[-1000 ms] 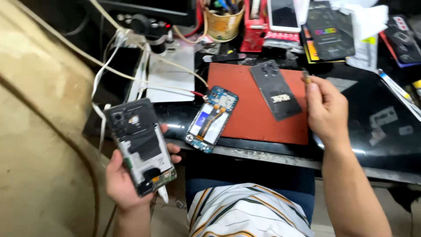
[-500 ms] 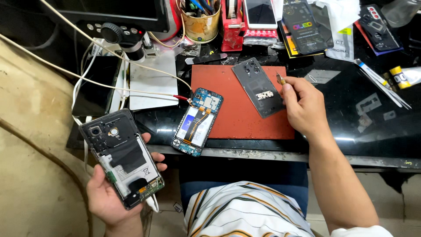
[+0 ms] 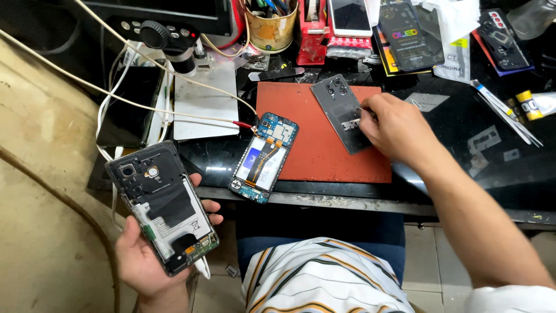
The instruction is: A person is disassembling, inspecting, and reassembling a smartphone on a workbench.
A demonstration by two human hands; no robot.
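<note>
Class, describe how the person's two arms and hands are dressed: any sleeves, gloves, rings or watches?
Both hands are bare: the left hand and right hand show no gloves, rings or watch. The right forearm is uncovered up to a white sleeve edge at the frame's bottom corner.

We can't tell what our right hand [image 3: 397,127] pinches over the back cover [image 3: 341,113]; fingertips hide it. Left palm is hidden behind the phone [image 3: 162,206]. Cup [image 3: 271,26] cut off at top.
</note>
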